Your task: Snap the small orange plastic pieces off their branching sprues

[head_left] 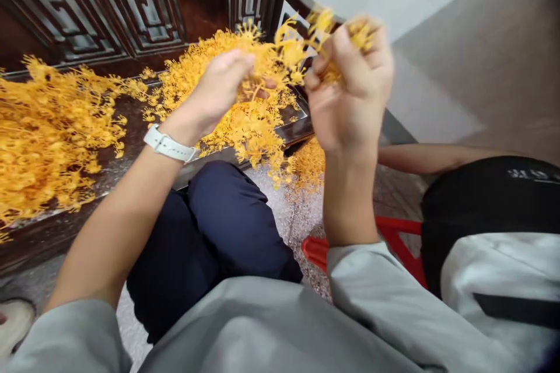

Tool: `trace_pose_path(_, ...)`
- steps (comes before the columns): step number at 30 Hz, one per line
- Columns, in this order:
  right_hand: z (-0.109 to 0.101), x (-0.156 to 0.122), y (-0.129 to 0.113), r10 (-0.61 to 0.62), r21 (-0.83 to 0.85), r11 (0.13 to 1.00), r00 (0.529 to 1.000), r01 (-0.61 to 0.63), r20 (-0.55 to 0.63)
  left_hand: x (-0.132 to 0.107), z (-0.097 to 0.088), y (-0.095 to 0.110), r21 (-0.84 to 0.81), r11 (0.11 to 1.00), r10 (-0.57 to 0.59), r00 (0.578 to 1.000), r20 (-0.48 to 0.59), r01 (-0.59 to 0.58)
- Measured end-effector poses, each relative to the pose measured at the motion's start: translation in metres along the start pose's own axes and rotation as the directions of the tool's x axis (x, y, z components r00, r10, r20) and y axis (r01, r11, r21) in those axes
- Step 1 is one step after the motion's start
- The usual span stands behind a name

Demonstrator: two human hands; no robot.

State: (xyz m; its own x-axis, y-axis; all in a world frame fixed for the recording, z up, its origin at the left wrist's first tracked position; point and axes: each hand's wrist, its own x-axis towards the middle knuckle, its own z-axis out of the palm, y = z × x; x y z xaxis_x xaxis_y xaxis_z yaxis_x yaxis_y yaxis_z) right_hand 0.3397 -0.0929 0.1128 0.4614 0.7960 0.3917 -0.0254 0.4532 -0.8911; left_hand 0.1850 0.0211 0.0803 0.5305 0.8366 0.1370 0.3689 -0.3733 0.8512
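Note:
My left hand, with a white watch on its wrist, is raised over the pile of yellow plastic sprigs and its fingers are closed on a yellow sprig. My right hand is lifted beside it, curled into a fist round a bunch of the same yellow sprigs that stick out above the knuckles. The two hands are a short gap apart. The sprigs lie heaped on a dark wooden bench in front of me.
A carved dark wood backrest rises behind the bench. My knee in dark blue trousers is below the hands. A red plastic stool stands on the speckled floor. Another person's arm and dark and white clothing are at the right.

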Motion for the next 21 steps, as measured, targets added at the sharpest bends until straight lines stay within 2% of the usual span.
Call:
trace_pose_path(2, -0.006, -0.011, 0.023, 0.095, -0.019, 0.995, 0.995, -0.095, 0.038, 0.005, -0.011, -0.018, -0.211, 0.975, -0.067, 0.997, 0.041, 0.074)
trace_pose_path(4, -0.011, -0.023, 0.042, 0.192, -0.053, 0.981, 0.978, -0.188, 0.086, 0.004, -0.023, -0.031, -0.301, 0.941, -0.133, 0.987, 0.093, 0.156)
trace_pose_path(6, -0.015, -0.036, 0.054, 0.299, -0.086, 0.953, 0.949, -0.291, 0.103, -0.003, -0.037, -0.036, -0.217, 0.957, -0.166, 0.976, 0.141, 0.194)
trace_pose_path(8, -0.02, -0.045, 0.06, 0.385, -0.055, 0.923, 0.917, -0.381, 0.103, -0.013, -0.05, -0.035, -0.061, 0.982, -0.157, 0.956, 0.246, 0.177)
trace_pose_path(10, -0.027, -0.05, 0.062, 0.437, 0.035, 0.895, 0.889, -0.446, 0.137, -0.023, -0.061, -0.033, 0.084, 0.99, -0.134, 0.912, 0.387, 0.11)
trace_pose_path(12, -0.036, -0.051, 0.064, 0.461, 0.108, 0.869, 0.869, -0.483, 0.177, -0.031, -0.068, -0.032, 0.161, 0.986, -0.122, 0.853, 0.508, 0.044)
trace_pose_path(14, -0.042, -0.049, 0.066, 0.488, 0.136, 0.845, 0.849, -0.518, 0.201, -0.037, -0.073, -0.033, 0.175, 0.985, -0.112, 0.796, 0.595, 0.008)
trace_pose_path(16, -0.046, -0.047, 0.07, 0.523, 0.139, 0.82, 0.825, -0.556, 0.212, -0.041, -0.077, -0.034, 0.164, 0.986, -0.116, 0.764, 0.635, 0.013)
trace_pose_path(18, -0.045, -0.044, 0.073, 0.548, 0.129, 0.804, 0.807, -0.581, 0.219, -0.044, -0.08, -0.035, 0.167, 0.985, -0.138, 0.77, 0.623, 0.042)
trace_pose_path(21, -0.041, -0.039, 0.077, 0.535, 0.125, 0.813, 0.814, -0.569, 0.226, -0.049, -0.084, -0.036, 0.188, 0.979, -0.172, 0.794, 0.584, 0.075)
